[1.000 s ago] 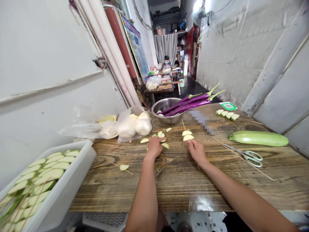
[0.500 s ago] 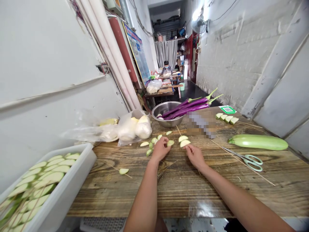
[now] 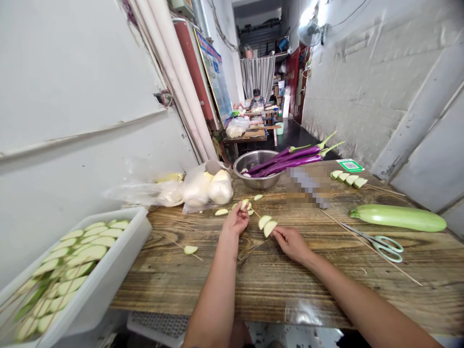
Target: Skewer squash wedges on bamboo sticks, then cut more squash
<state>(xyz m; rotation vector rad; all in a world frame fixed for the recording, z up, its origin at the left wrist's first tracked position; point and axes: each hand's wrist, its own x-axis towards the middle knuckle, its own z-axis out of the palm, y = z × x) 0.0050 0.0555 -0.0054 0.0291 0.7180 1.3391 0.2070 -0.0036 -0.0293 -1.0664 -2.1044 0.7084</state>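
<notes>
In the middle of the head view my left hand pinches a half-round zucchini slice between thumb and fingers. To its right, my right hand is closed on a thin wooden skewer, most of it hidden by the hand. Two pale zucchini slices are threaded on this skewer, close to my right fingertips. The bare tip points up and left toward the slice in my left hand. Behind my left hand lie several loose slices, partly covered by the fingers.
A white tub of skewered slices stands left. Behind are plastic bags and a metal bowl with eggplants. To the right lie a whole zucchini, scissors, a loaded skewer and a blurred-out object.
My left hand has turned palm-up and raised its slice to near the skewer's tip. My right hand has tilted the skewer leftward. The whole view has shifted slightly.
</notes>
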